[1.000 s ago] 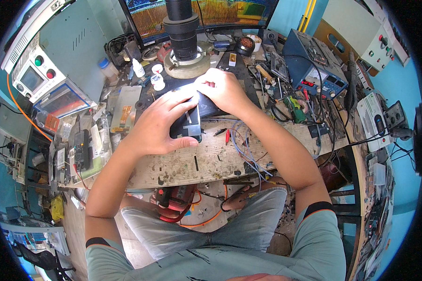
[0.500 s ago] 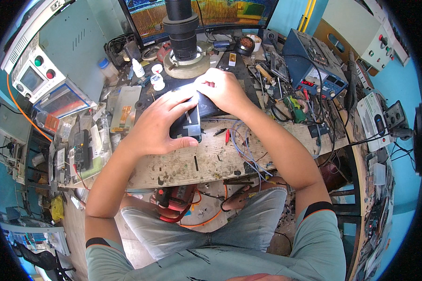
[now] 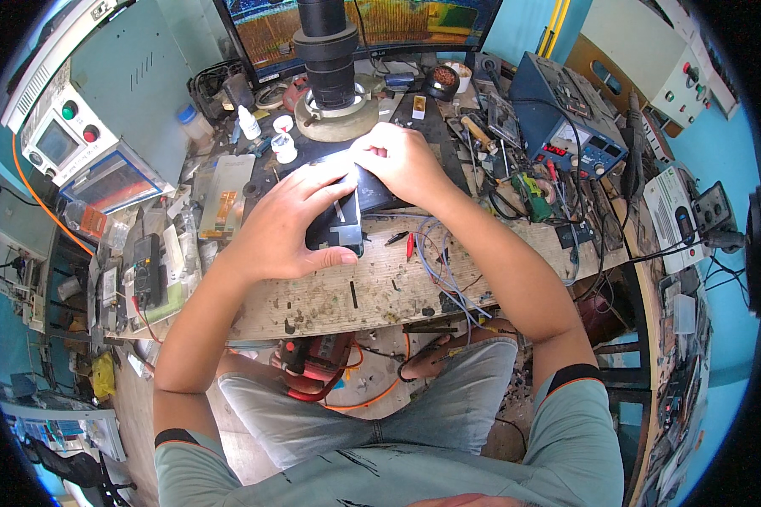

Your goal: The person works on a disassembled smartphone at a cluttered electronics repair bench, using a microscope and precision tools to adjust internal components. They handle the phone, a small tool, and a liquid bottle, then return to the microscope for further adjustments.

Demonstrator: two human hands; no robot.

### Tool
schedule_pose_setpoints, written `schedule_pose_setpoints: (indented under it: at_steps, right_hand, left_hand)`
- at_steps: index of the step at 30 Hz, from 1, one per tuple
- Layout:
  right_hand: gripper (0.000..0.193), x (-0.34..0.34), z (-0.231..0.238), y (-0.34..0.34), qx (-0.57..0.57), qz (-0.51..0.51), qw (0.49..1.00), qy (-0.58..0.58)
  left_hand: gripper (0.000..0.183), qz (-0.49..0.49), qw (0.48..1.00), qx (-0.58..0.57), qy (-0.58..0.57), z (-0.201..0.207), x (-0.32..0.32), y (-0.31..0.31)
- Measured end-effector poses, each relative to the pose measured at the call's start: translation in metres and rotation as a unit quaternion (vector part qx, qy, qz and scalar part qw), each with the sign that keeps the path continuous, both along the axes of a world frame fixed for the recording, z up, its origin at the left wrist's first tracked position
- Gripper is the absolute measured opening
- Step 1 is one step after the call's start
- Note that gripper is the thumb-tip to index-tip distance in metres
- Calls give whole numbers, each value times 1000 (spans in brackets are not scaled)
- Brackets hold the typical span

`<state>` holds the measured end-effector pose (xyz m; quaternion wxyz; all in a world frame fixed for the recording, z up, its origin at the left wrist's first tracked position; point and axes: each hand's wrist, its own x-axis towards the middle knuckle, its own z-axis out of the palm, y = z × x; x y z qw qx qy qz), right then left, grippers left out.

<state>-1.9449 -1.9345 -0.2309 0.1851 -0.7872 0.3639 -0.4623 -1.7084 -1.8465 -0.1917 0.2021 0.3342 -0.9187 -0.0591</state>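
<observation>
Beneath the black microscope (image 3: 325, 51) lies a dark flat device (image 3: 344, 226), much like a phone or its screen, with pale strips on its surface. My left hand (image 3: 287, 221) grips it, fingers across its far part and thumb along its near edge. At the far end, my right hand (image 3: 402, 166) is closed in a pinch under bright light; what its fingertips hold is hidden. Another dark flat piece (image 3: 379, 193) lies under my right hand, beside the device.
A monitor (image 3: 262, 38) stands behind the microscope. Small white bottles (image 3: 249, 123) are at the left, a blue power supply (image 3: 571, 127) at the right. Red and black test leads (image 3: 410, 246) and grey cables lie near the wooden bench's (image 3: 321, 300) front. Hand tools (image 3: 478, 131) clutter the right.
</observation>
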Motion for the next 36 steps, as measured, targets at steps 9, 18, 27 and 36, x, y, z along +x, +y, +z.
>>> schedule_pose_setpoints:
  at_steps: [9, 18, 27, 36]
  right_hand:
    - [21, 0, 0, 0, -8, 1, 1000, 4]
    - [23, 0, -3, -2, -1, 5, 1000, -6]
    - [25, 1, -3, -3, -2, 5, 1000, -7]
    - [22, -1, -2, -2, -4, 0, 1000, 18]
  left_hand:
    - [97, 3, 1000, 2, -2, 0, 1, 0]
    - [95, 3, 1000, 5, 0, 0, 1, 1]
    - [95, 7, 1000, 5, -3, 1, 0, 2]
    - [95, 8, 1000, -3, -3, -1, 1, 1]
